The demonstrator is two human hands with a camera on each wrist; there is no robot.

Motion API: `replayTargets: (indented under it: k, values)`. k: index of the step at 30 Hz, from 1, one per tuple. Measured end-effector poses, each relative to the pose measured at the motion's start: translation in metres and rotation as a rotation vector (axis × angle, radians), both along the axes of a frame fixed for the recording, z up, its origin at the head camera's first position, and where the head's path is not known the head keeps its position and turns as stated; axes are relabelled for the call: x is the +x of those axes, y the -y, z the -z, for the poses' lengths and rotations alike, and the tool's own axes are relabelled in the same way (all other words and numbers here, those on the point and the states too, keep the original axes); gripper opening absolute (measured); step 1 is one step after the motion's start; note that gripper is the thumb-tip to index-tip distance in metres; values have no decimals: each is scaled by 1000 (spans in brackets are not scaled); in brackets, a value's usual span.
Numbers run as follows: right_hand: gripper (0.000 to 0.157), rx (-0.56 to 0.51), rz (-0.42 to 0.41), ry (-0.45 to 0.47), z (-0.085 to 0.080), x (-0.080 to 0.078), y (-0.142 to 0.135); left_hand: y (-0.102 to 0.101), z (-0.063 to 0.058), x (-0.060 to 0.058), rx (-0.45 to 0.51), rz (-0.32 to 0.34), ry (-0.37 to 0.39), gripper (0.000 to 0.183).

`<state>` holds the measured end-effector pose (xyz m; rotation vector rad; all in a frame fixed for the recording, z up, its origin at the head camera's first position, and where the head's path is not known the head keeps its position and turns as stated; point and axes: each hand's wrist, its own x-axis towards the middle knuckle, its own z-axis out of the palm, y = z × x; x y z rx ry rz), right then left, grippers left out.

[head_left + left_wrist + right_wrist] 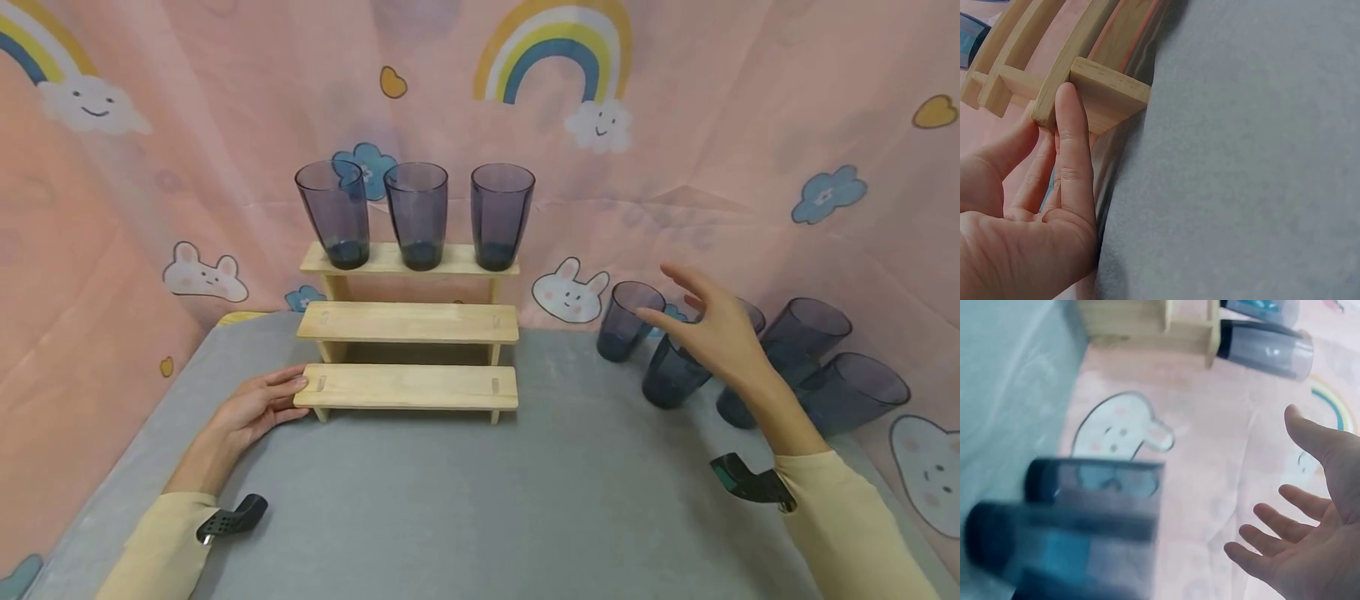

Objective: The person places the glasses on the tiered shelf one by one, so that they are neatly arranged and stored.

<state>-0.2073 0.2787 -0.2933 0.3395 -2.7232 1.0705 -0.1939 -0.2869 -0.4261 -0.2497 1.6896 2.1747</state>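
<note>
A three-step wooden stand (405,387) holds three purple-tinted glasses (417,218) in a row on its top step. My left hand (253,410) pinches the left end of the lowest step, its thumb on top and fingers below; the left wrist view shows these fingers (1074,165) against the step's end (1047,112). To the right, my right hand (716,333) hovers over several more tinted glasses (667,379), thumb and fingers spread, holding nothing. In the right wrist view the hand (1313,540) is apart from the upright glasses (1094,481).
The stand and glasses are on a grey cloth-covered table (465,508). A pink curtain (720,150) with rainbows, clouds and rabbits hangs close behind. At the far right, the outermost glass (855,396) stands near the curtain.
</note>
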Motion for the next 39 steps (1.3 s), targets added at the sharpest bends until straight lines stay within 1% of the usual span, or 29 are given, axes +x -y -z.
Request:
replayTargets:
  k: [5,7,10,13,15,18,21,25,27,30,33,39]
  values:
    - [84,60,101,28,16,16,-22,1,0,0,20,-1,9,76]
    - [87,63,137,19,25,19,-28,1,0,0,27,2,13,76]
    - [94,29,210,28,42,24,-32,2,1,0,35,-2,20,75]
    - [101,-62,303,53,61,26,-33,2,2,0,36,-7,21,75]
    - [106,-158,338,87,72,27,-32,2,2,0,34,-6,19,75]
    - [110,-268,356,149,88,27,-33,1,3,0,23,1,14,74]
    - [107,-313,354,184,98,27,-35,0,3,-1,18,10,12,73]
    - [101,-311,370,163,105,27,-40,-1,2,-2,24,11,11,74]
    - [99,-291,382,149,106,27,-42,-1,2,-1,20,10,8,75]
    - [99,-261,382,139,106,26,-43,1,3,-1,14,7,10,74]
    - [99,-256,394,127,105,25,-42,4,5,-1,1,8,11,74]
    - [102,-273,460,142,101,22,-39,3,4,-2,25,0,15,74]
